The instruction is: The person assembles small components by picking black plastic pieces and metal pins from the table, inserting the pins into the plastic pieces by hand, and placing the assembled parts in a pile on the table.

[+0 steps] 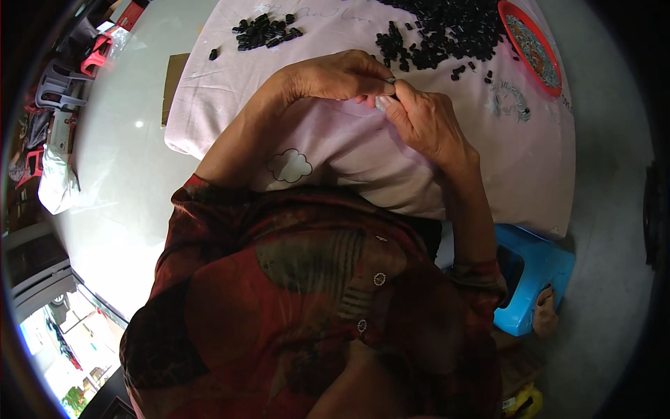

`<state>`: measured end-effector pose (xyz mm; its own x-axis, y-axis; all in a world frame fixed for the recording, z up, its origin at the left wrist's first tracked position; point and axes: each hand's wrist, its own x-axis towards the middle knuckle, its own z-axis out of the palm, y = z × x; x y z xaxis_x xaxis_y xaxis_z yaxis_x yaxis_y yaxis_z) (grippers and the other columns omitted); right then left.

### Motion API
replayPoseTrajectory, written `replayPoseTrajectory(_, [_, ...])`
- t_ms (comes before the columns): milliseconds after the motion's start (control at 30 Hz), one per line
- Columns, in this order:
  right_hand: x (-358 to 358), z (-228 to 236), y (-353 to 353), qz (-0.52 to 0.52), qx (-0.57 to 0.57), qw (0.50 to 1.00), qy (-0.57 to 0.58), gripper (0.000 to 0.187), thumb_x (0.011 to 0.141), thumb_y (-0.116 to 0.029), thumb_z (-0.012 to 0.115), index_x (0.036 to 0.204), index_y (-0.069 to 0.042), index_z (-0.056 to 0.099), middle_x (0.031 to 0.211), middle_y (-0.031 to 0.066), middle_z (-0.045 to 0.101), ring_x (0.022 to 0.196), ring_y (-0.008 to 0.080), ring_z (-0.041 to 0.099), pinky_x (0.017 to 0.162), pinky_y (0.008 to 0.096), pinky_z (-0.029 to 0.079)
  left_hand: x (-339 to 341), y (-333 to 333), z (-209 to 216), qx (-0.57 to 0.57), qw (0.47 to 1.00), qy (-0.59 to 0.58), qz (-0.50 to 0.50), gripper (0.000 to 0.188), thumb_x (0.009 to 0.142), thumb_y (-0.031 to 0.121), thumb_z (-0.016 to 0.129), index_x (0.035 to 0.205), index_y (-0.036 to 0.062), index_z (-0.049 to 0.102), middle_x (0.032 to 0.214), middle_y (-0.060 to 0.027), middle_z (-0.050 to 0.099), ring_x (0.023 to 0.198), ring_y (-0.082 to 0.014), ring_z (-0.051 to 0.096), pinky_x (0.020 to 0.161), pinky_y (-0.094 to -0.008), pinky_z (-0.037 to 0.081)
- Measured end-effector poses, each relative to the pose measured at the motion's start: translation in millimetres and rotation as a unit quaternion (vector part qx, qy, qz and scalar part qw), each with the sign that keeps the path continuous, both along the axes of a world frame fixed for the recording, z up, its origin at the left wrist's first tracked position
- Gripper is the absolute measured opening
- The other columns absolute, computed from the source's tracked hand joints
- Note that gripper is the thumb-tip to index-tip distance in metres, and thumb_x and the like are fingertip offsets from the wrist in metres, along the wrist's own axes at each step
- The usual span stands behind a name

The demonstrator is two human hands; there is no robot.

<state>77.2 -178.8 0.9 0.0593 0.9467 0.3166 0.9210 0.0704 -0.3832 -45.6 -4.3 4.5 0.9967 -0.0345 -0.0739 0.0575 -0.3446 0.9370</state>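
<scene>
Above the near part of a pink cloth-covered table, my two hands meet with fingertips pinched together. My left hand is closed, its thumb and forefinger at a small dark piece. From the other side my right hand pinches the same piece, its thumb bent beneath. Fingers cover most of it, so its exact shape is hidden. Beyond my hands lies a large heap of small black cylindrical plastic pieces. A smaller group of black pieces sits to the left, with one loose piece beside it.
A red basin of small shiny metal bits stands at the table's far right. Below the right table edge is a blue plastic stool. Grey and red plastic chairs and a white bag are on the floor at left.
</scene>
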Motion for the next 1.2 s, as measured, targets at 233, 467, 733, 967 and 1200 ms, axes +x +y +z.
replayPoseTrajectory(233, [3.4, 11.1, 0.1, -0.033, 0.004, 0.999, -0.020, 0.031, 0.093, -0.035, 0.060, 0.096, -0.004, 0.056, 0.070, 0.0159, 0.063, 0.067, 0.0333, 0.066, 0.060, 0.0404, 0.051, -2.4, 5.0, 3.8, -0.028, 0.996, 0.044, 0.072, 0.030, 0.094, 0.035, 0.062, 0.102, 0.0067, 0.071, 0.076, 0.0038, 0.062, 0.066, -0.0028, 0.053, 0.047, -0.0186, 0.037])
replayPoseTrajectory(467, [126.7, 3.3, -51.3, -0.403, 0.031, 0.884, -0.234, 0.031, 0.092, -0.033, 0.060, 0.109, -0.008, 0.065, 0.081, 0.0140, 0.069, 0.078, 0.0299, 0.068, 0.074, 0.0385, 0.052, -40.3, 93.1, 24.5, 0.246, 0.910, 0.006, 0.333, 0.029, 0.094, 0.029, 0.056, 0.091, 0.0036, 0.070, 0.076, -0.0008, 0.065, 0.067, -0.0073, 0.058, 0.059, -0.0232, 0.046])
replayPoseTrajectory(733, [151.8, -17.1, -71.0, -0.444, 0.083, 0.891, -0.042, 0.023, 0.087, -0.022, 0.064, 0.101, -0.005, 0.071, 0.089, 0.0134, 0.072, 0.083, 0.0265, 0.069, 0.078, 0.0351, 0.052, -53.8, 131.8, 0.8, 0.335, 0.851, -0.063, 0.400, 0.020, 0.091, 0.019, 0.061, 0.101, 0.0033, 0.069, 0.075, -0.0051, 0.066, 0.066, -0.0115, 0.060, 0.063, -0.0270, 0.049])
replayPoseTrajectory(967, [135.3, -8.7, -60.9, -0.448, 0.193, 0.873, 0.031, 0.020, 0.087, -0.022, 0.068, 0.093, -0.003, 0.070, 0.079, 0.0081, 0.070, 0.074, 0.0178, 0.067, 0.071, 0.0311, 0.051, 30.4, 66.1, 0.5, 0.280, 0.913, -0.121, 0.270, 0.025, 0.091, 0.018, 0.063, 0.113, 0.0061, 0.068, 0.103, -0.0171, 0.071, 0.097, -0.0259, 0.068, 0.083, -0.0334, 0.053])
replayPoseTrajectory(1200, [126.4, -9.3, -55.6, -0.431, 0.234, 0.870, 0.051, 0.021, 0.088, -0.021, 0.068, 0.095, -0.001, 0.068, 0.083, 0.0088, 0.070, 0.074, 0.0170, 0.066, 0.073, 0.0314, 0.052, 79.8, -7.4, -45.0, 0.499, 0.843, -0.138, 0.148, 0.060, 0.095, 0.055, 0.042, 0.141, 0.0162, 0.047, 0.154, -0.0168, 0.029, 0.143, -0.0452, 0.019, 0.114, -0.0623, 0.011])
